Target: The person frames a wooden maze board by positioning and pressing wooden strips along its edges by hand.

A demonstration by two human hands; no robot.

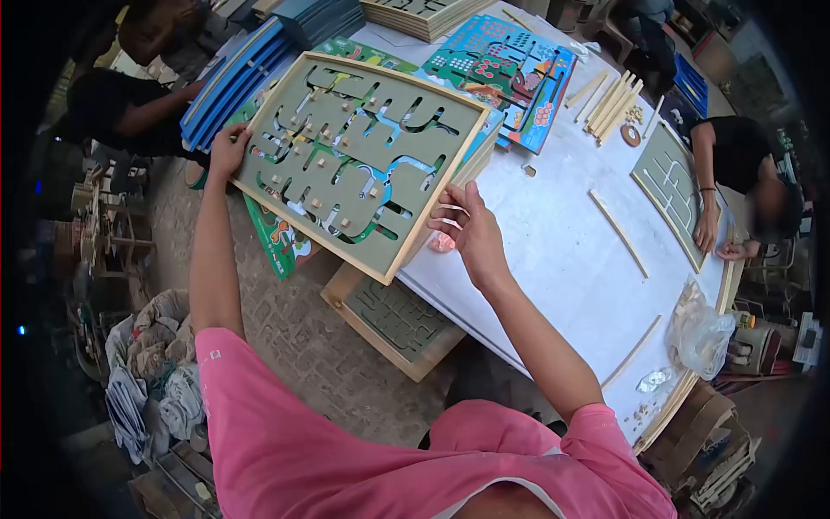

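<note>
A wood-framed maze board point(354, 173) is tilted over the table's left edge. Its grey-green panel has cut-out slots, and small wooden blocks sit across it. Coloured surfaces show through the slots. My left hand point(228, 152) grips the frame at its left side, fingers wrapped on the edge. Beside the right edge of the frame is my right hand point(471, 233), open, its fingers apart and slightly bent. Its fingertips are close to the frame's side; I cannot tell if they touch it. A small pinkish-red item point(442, 243) lies by those fingers.
Colourful printed panels point(519, 69) lie on the white table point(553, 225) behind the board. Wooden strips point(616, 108) and a tape roll point(630, 135) are farther right. A co-worker's hand point(707, 227) rests by another grey board point(670, 190). Blue panels point(233, 86) are stacked left. Another framed board point(398, 320) sits below.
</note>
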